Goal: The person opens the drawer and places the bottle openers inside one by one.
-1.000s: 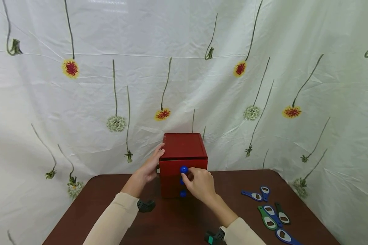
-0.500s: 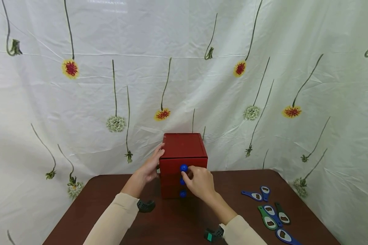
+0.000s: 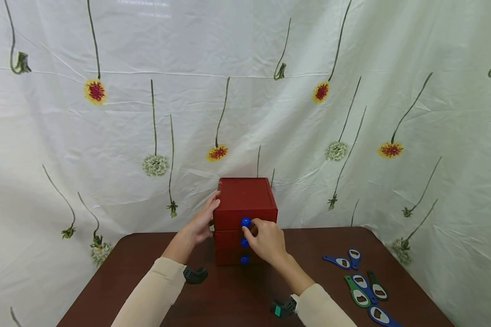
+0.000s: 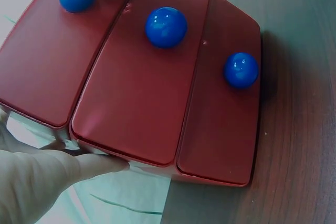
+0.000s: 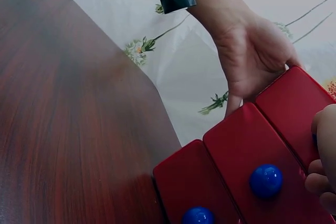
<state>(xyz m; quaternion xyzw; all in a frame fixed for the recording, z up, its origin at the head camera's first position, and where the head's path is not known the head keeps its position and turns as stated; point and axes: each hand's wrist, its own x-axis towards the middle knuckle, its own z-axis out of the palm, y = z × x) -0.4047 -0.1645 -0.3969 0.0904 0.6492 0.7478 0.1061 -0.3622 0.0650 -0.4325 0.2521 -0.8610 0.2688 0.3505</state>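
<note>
A small red chest of drawers stands on the table with its three drawer fronts flush. Its top knob is a round blue ball, pinched at the right side by the thumb and fingers of my right hand. Against the chest's left side rests my left hand, its fingers straight and reaching toward the top edge. The left wrist view shows the thumb along that side, and the middle knob and bottom knob untouched. Some left fingertips are hidden behind the chest.
Several bottle openers, blue, green and dark, lie at the right of the dark brown table. Behind the table hangs a white cloth printed with flowers. Each wrist wears a dark strapped device.
The top drawer has slid back into the chest, and the dark gap above its front has closed. My right hand moved slightly forward with the knob. My left hand stayed in place.
</note>
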